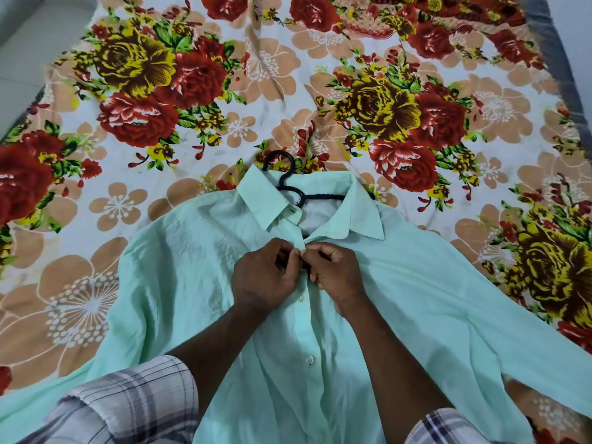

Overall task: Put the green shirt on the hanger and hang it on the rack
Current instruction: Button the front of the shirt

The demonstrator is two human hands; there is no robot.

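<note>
Most of the hanger lies under the shirt; only its hook and neck show. The hem runs off the bottom edge. The left hand and right hand cover whatever they pinch.

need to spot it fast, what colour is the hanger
The hanger is black; head view.

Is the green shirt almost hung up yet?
Partly. The black plastic hanger is already inside the mint-green button-up shirt, hook poking past the collar. Right now the left hand and right hand pinch the shirt's front near the top, seemingly buttoning. Hanging it remains; no rack shows.
</note>
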